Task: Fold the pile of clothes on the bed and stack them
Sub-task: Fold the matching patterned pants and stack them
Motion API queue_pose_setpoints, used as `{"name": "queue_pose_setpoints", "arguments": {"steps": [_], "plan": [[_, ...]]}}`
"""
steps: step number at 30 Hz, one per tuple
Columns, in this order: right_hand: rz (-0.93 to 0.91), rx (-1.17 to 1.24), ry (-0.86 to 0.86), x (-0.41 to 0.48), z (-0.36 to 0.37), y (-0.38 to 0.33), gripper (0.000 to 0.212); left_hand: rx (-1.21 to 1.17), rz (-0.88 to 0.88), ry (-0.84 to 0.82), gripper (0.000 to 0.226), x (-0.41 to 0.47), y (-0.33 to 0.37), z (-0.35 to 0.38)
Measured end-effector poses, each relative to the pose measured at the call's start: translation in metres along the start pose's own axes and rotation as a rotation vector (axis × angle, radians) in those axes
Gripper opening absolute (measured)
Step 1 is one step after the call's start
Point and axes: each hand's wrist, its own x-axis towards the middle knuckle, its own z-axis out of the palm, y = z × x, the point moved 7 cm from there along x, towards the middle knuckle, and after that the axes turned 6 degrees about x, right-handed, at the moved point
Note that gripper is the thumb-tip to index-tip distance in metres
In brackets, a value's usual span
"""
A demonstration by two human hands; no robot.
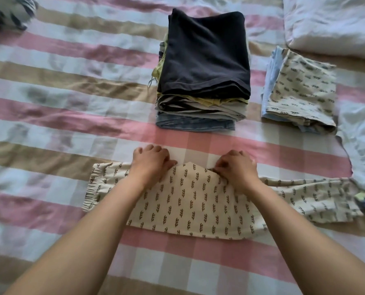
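Printed trousers (198,205) lie flat across the near part of the bed (49,124), elastic end to the left. My left hand (150,162) and right hand (236,167) curl over their far edge, both pinching the cloth. Just beyond is the tall folded stack (205,60), a dark garment on top. To its right is a smaller folded pile (301,90), with a pillow (330,24) at far right.

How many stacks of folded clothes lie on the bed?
2: a tall stack at mid-bed, dark garment on top, and a low stack to its right. Others may lie outside the frame.
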Motion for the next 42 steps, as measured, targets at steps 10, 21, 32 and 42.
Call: {"name": "queue_pose_setpoints", "arguments": {"steps": [10,21,32,42], "plan": [[0.062,0.046,0.179,0.007,-0.004,0.002,0.016,0.04,-0.085,0.214,0.033,-0.002,-0.025,0.003],[0.056,0.144,0.332,-0.056,-0.073,0.091,0.014,-0.125,0.414,0.29,0.025,-0.011,0.149,-0.014],[0.43,0.156,0.469,-0.131,-0.121,0.245,0.021,-0.121,0.454,0.188,0.012,0.009,0.248,0.02],[0.596,0.267,0.49,-0.132,-0.105,0.245,0.026,-0.047,0.411,0.11,0.018,0.01,0.255,0.032]]}}
